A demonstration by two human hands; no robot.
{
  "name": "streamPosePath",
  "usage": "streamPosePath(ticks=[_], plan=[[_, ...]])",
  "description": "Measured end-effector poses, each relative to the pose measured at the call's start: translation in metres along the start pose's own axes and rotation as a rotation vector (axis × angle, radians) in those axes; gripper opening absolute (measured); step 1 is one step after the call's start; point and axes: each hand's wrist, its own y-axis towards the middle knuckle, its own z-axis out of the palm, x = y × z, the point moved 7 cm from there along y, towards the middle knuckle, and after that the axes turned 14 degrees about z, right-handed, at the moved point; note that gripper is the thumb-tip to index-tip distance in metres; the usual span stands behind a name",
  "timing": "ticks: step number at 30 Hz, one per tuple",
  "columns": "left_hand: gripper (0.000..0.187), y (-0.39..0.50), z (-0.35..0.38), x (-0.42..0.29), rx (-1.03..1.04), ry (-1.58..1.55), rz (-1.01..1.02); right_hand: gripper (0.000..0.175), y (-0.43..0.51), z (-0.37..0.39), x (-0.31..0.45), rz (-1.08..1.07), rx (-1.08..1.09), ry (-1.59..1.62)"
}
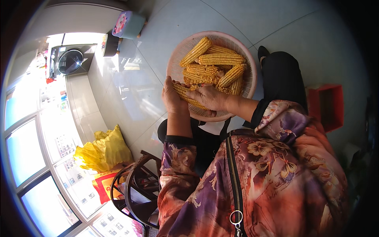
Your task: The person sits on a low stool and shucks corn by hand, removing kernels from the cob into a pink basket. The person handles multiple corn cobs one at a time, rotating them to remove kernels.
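A yellow corn cob [189, 96], its rows still full of kernels along the visible side, lies slanted between my two hands over the near rim of a pink plastic basket [252, 80]. My left hand [175, 99] cups the cob's upper left end. Across its lower part rests my right hand [211, 97], with the thumb on the kernels and fingertips showing below. A small dark and reddish object [202, 85] shows by my right hand; I cannot tell what it is. Several more corn cobs [221, 59] and loose kernels [204, 79] lie in the basket.
The basket stands near my legs on a grey tiled floor [189, 17]. To the right is a red box [331, 106]. On the left are a yellow bag [106, 148], a dark chair [139, 189], a padded stool [128, 25] and a washing machine [71, 60].
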Motion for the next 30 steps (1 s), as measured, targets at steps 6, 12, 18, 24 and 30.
streamPosePath(ticks=[6, 12, 18, 24, 30], plan=[[0.022, -0.004, 0.002, 0.007, 0.064, -0.019, 0.0, 0.068, 0.022, -0.003, -0.019, -0.111, -0.078, 0.166], [0.022, -0.012, 0.005, 0.01, 0.001, -0.117, -0.035, 0.056, 0.001, -0.004, 0.012, -0.16, 0.054, 0.143], [0.032, -0.027, 0.01, 0.024, 0.115, 0.014, -0.034, 0.049, -0.006, 0.0, 0.022, -0.364, -0.129, -0.08], [0.033, -0.024, 0.004, 0.023, 0.081, -0.023, -0.014, 0.046, 0.013, -0.002, 0.0, -0.137, 0.007, 0.255], [0.037, -0.03, 0.008, 0.025, 0.153, -0.006, -0.066, 0.05, 0.003, 0.001, 0.005, 0.021, 0.095, 0.404]])
